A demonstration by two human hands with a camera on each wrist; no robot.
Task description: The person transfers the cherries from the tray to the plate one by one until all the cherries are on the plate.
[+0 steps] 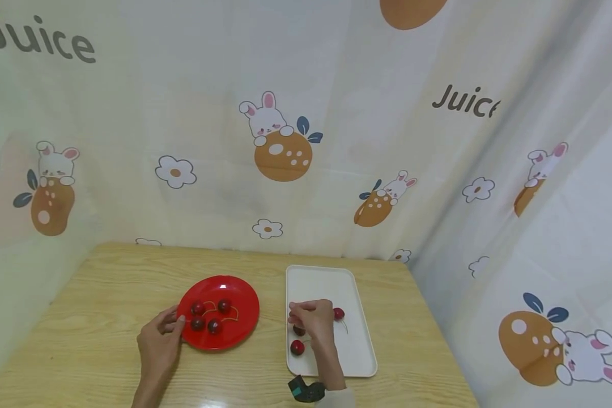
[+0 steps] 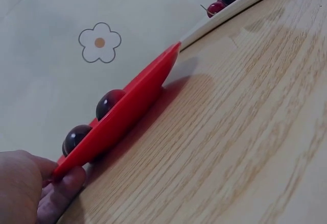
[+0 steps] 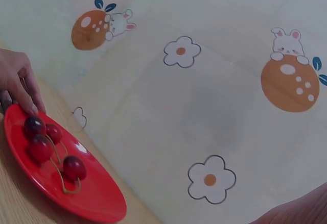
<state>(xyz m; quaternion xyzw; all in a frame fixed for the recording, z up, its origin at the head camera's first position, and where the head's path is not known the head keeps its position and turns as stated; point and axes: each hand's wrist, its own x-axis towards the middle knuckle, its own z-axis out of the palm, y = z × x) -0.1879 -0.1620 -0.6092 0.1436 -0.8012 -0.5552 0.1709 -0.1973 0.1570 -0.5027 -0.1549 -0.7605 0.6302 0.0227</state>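
Note:
My left hand (image 1: 158, 340) grips the left rim of a round red plate (image 1: 242, 331). In the left wrist view its fingers lie both above and below the plate's rim (image 2: 115, 127). Several dark red cherries (image 1: 214, 326), some with stems, lie on the plate. Over the white tray (image 1: 318, 283) my right hand (image 1: 316, 323) is bent down, thumb and fingertips close together. Right below those fingertips sits a dark cherry (image 1: 299, 331), partly hidden; I cannot tell whether they pinch its stem. Around this hand lie a red cherry (image 1: 297, 347) and a stemmed cherry (image 1: 339, 313).
Plate and tray stand side by side on a light wooden table (image 1: 224, 374), the tray to the right. Behind the table and along its sides hangs a pale curtain (image 1: 209, 113) printed with rabbits and fruit. A black band (image 1: 306, 390) is at the right wrist.

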